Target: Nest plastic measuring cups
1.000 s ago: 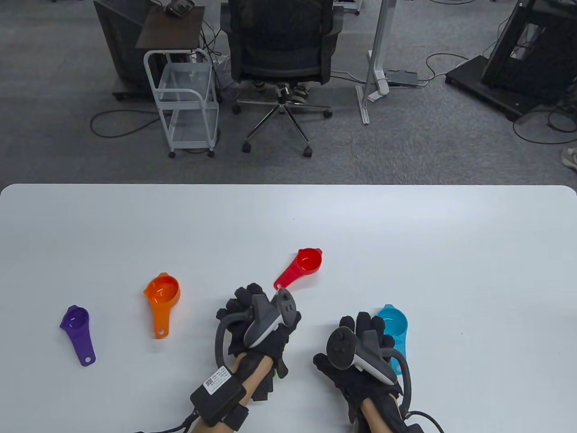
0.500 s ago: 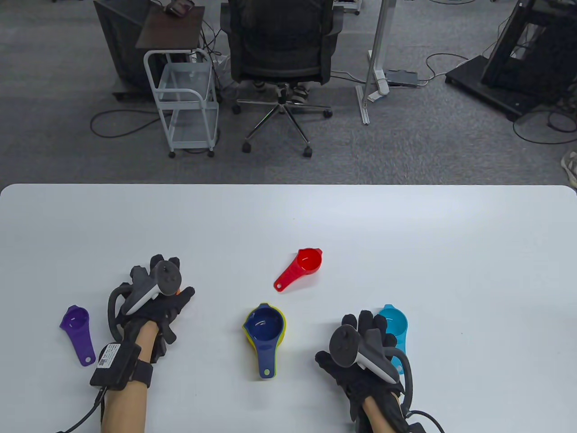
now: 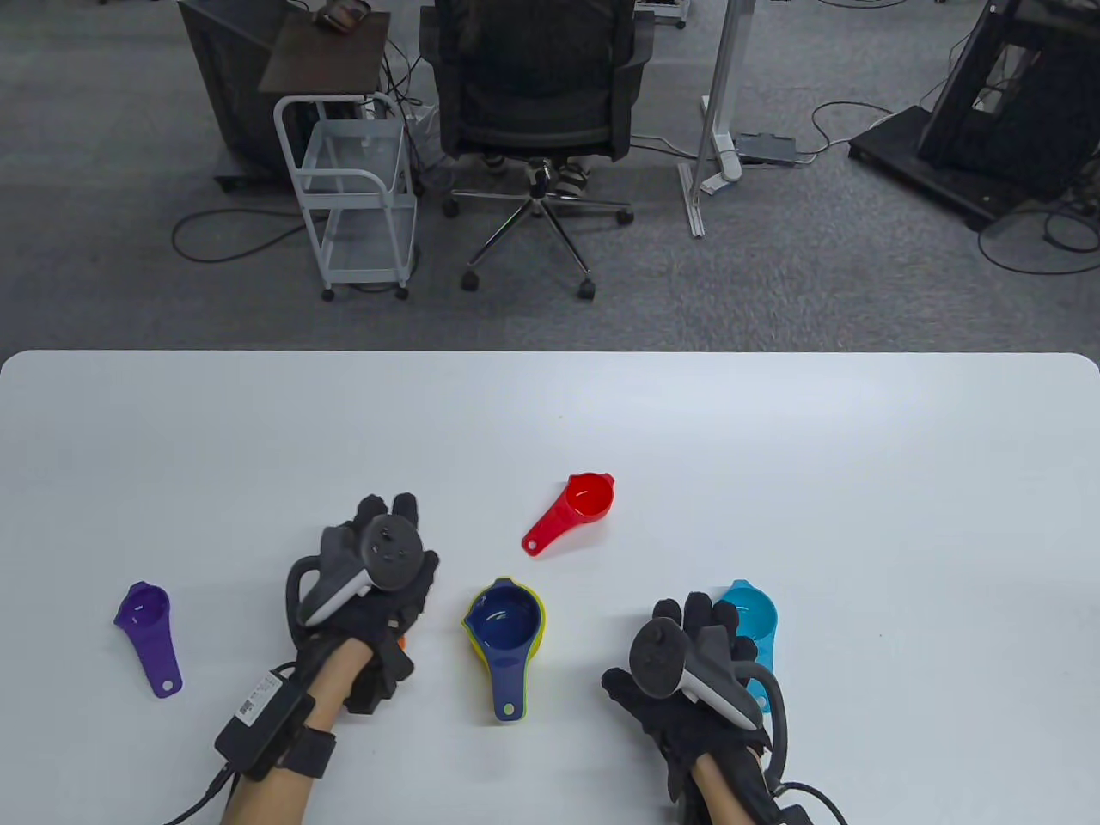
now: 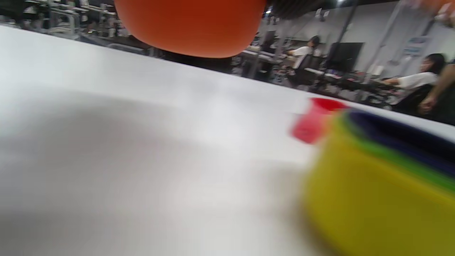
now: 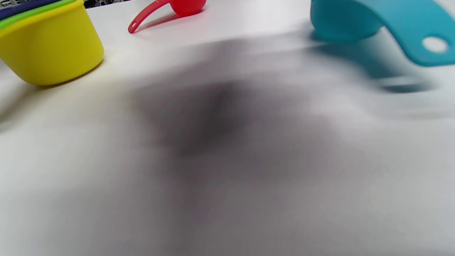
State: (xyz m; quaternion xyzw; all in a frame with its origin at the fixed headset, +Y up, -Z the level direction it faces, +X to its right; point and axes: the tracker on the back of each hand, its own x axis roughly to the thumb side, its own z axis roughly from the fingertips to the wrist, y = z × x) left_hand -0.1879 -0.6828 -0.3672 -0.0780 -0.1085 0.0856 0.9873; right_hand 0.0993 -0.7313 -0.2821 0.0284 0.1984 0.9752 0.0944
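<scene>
Your left hand (image 3: 365, 593) holds the orange cup (image 4: 190, 26) off the bench (image 3: 773, 447), just left of the nested stack (image 3: 504, 620). Level it over the dark blue bowl, match handles, then lower. Your right hand (image 3: 687, 679) rests beside the teal cup (image 3: 749, 614); its fingers' state I cannot tell.

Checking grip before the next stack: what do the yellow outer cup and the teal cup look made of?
Yellow cup: apparently moulded plastic, opaque, smooth satin wall with a soft sheen. Teal cup: seemingly the same plastic, its thin one-piece handle pierced by a hang hole. Likely rigid, though the pictures can't confirm that.
</scene>
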